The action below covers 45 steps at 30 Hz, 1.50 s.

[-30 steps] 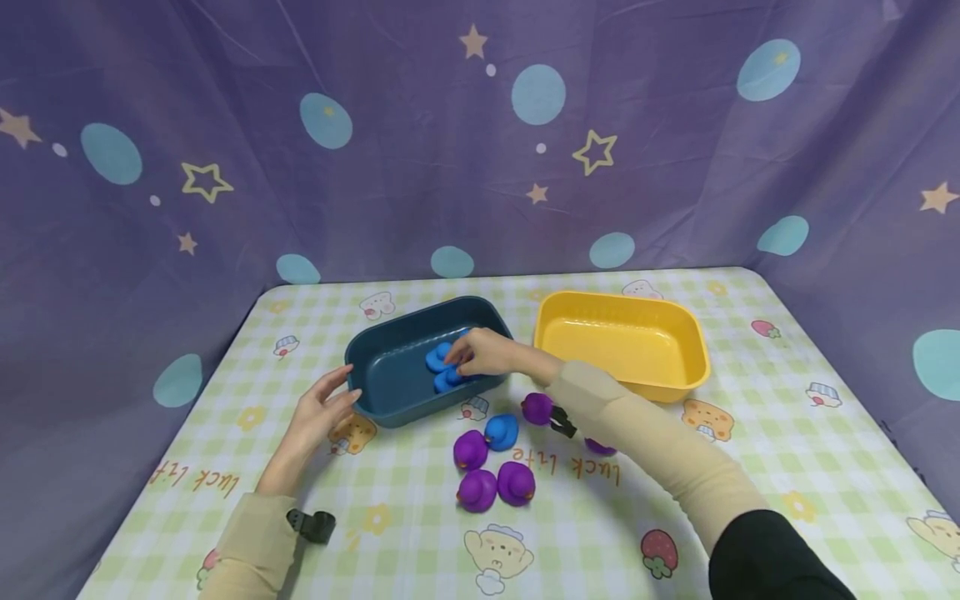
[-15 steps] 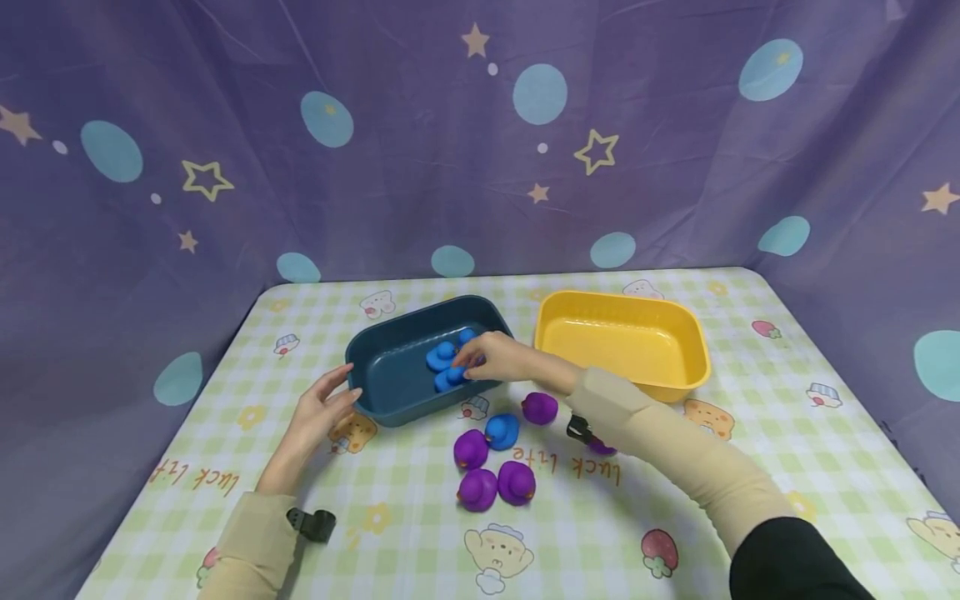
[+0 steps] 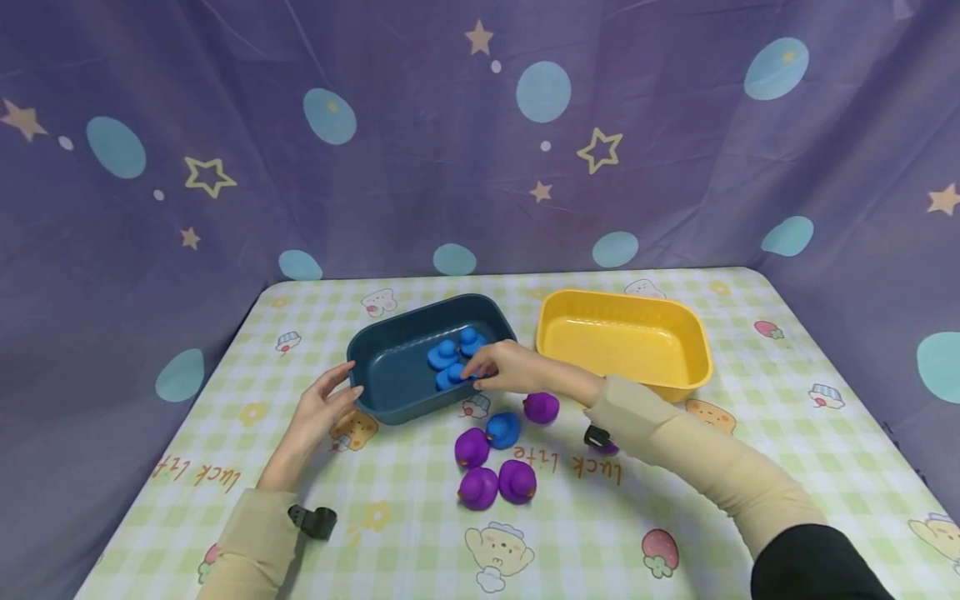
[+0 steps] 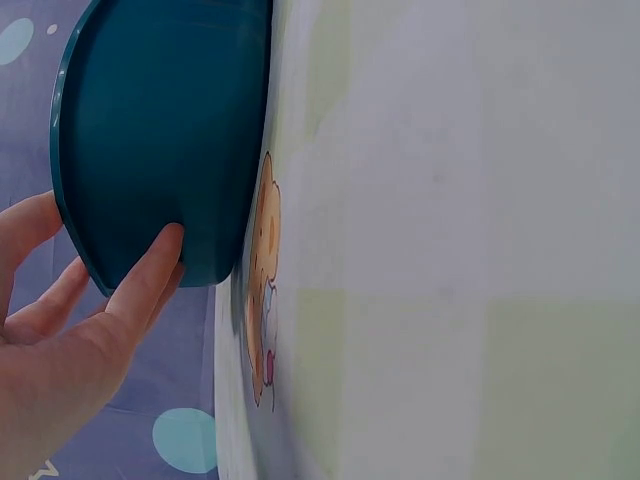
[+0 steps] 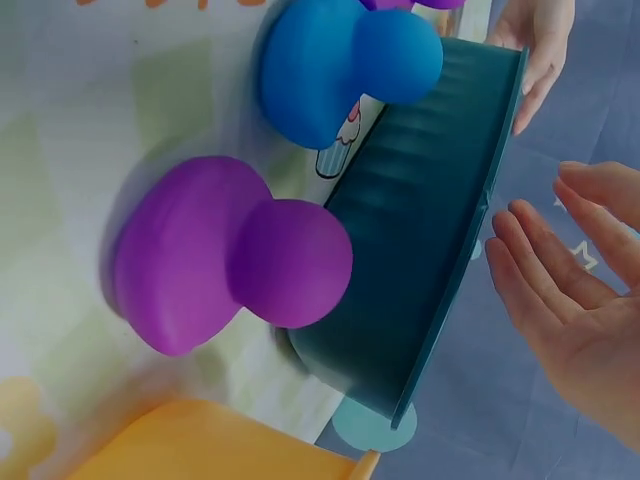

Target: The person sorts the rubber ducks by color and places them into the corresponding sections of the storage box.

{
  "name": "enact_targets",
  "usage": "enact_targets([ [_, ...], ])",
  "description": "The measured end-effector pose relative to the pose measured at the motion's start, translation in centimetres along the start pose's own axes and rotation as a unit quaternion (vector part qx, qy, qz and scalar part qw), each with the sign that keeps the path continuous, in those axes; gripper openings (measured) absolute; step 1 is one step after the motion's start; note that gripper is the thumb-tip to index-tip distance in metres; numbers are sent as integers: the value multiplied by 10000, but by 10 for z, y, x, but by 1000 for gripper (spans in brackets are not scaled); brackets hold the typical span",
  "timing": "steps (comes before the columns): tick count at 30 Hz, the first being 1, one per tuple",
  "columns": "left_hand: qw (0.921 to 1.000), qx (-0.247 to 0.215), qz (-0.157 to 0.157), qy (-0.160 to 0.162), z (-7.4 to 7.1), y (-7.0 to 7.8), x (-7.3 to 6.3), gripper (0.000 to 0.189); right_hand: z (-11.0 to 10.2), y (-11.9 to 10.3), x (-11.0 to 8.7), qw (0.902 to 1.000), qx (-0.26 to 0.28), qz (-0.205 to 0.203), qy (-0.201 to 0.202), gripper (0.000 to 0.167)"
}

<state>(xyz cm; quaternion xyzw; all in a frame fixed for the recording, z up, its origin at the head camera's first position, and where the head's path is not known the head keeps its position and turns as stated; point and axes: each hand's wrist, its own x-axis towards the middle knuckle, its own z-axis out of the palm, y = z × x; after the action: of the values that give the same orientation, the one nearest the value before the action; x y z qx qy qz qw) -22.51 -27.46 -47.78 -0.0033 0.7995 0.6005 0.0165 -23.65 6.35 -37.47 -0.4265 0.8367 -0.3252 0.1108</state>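
The dark teal basin point(image 3: 397, 400) holds several blue toy ducks point(image 3: 444, 354) in its right part. My left hand point(image 3: 318, 417) is at the basin's left end, fingers spread and fingertips touching the wall and rim; in the left wrist view the fingers point(image 4: 150, 270) lie against its outside. Over the right front rim is my right hand point(image 3: 513, 367), fingers loosely bent; the right wrist view shows nothing in it. In front of the basin, a blue duck point(image 3: 503, 430) sits among purple ducks point(image 3: 477, 488). One more purple duck point(image 3: 542, 407) sits below my right wrist.
A yellow basin point(image 3: 622, 333) with nothing in it stands to the right of the teal one. Another purple duck point(image 3: 606, 448) is partly hidden by my right sleeve and wrist camera. A checked cloth point(image 3: 405, 533) covers the table, and a purple curtain point(image 3: 420, 167) hangs behind.
My right hand has drawn back to the right from over the blue ducks toward the rim, uncovering more of them. The left hand has stayed at the basin's end.
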Motion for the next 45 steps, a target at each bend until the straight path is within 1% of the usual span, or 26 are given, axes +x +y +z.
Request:
enact_targets([
  [5, 10000, -43, -8, 16, 0, 1, 0, 68, 1, -3, -5, 9999, -46, -38, -97, 22],
  [8, 10000, 11, -3, 38, 1, 2, 0, 68, 3, -3, -7, 9998, -130, -95, -121, 22],
  [12, 10000, 64, -9, 27, 1, 4, 1, 68, 3, -3, -11, 9997, -133, -73, -186, 22],
  [18, 10000, 80, -33, 8, 2, 8, -1, 64, 5, -3, -17, 9990, -24, 84, -448, 25],
  [22, 10000, 79, 14, -43, 2, 10, -2, 62, 6, -2, -19, 9982, -15, 52, -590, 25],
  [28, 10000, 2, -4, -32, 1, 6, 0, 67, 10, -1, -22, 9972, -110, -116, -735, 26],
  [31, 10000, -11, -53, 62, 1, 4, 0, 65, 11, -1, -25, 9968, -149, -132, -776, 26],
  [32, 10000, 15, -45, 26, 1, 4, -1, 64, 12, -1, -26, 9967, -169, -131, -777, 26],
  [36, 9999, -8, -93, 76, 1, 4, -1, 62, 14, 0, -28, 9965, -207, -154, -789, 26],
  [38, 10000, -6, -79, 24, 1, 4, -1, 63, 15, 1, -28, 9962, -241, -166, -822, 26],
  [39, 9999, -47, -92, 63, 1, 3, -1, 64, 16, 2, -28, 9960, -243, -164, -844, 26],
  [45, 9999, -143, -9, 41, 0, -1, 0, 71, 18, 3, -29, 9950, -338, -157, -926, 26],
])
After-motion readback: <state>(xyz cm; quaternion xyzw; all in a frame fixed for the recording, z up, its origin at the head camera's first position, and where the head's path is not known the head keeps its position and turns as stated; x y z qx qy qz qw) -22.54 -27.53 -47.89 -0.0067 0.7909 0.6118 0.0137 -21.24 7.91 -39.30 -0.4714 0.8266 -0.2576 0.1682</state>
